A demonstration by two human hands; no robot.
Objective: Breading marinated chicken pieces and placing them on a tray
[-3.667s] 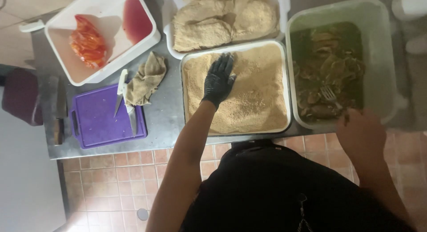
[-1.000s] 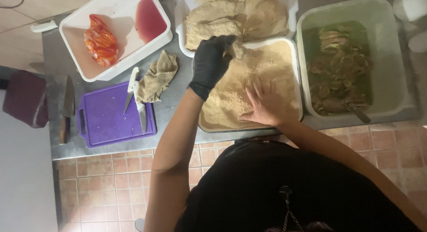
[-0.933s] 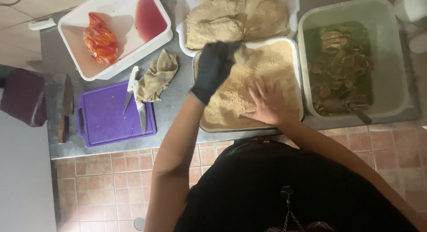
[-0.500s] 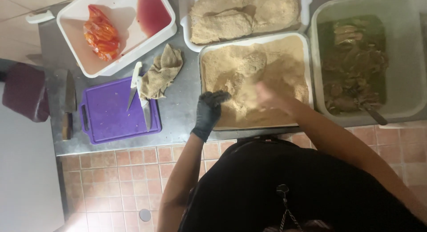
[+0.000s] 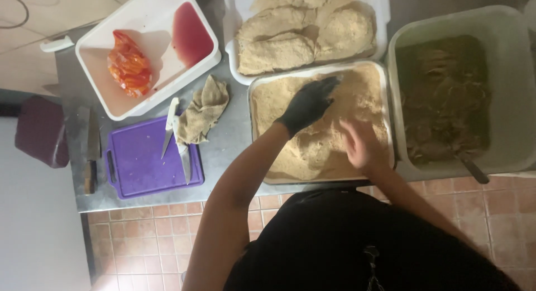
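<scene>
One steel surface (image 5: 234, 140) carries everything. On it stand four containers: one large green-tinted tub (image 5: 516, 90) of dark marinated meat at the right, one crumb tray (image 5: 258, 129) in the middle, one white tray (image 5: 231, 23) behind it holding about four breaded cutlets (image 5: 279, 51), and one white tub (image 5: 89, 62) at the left with a red bag and red liquid. Next comes one purple board (image 5: 139, 168) bearing two knives (image 5: 181, 151), with one cloth (image 5: 204, 109) just beside it and one cleaver (image 5: 89, 151) to its left.

Both hands are in the crumb tray. The left hand (image 5: 307, 104), in a black glove, lies flat and spread on the crumbs (image 5: 357, 95), grasping nothing. The bare right hand (image 5: 360, 146) presses down beside it, blurred; its grip cannot be told. The crumbs lie directly under both hands.
</scene>
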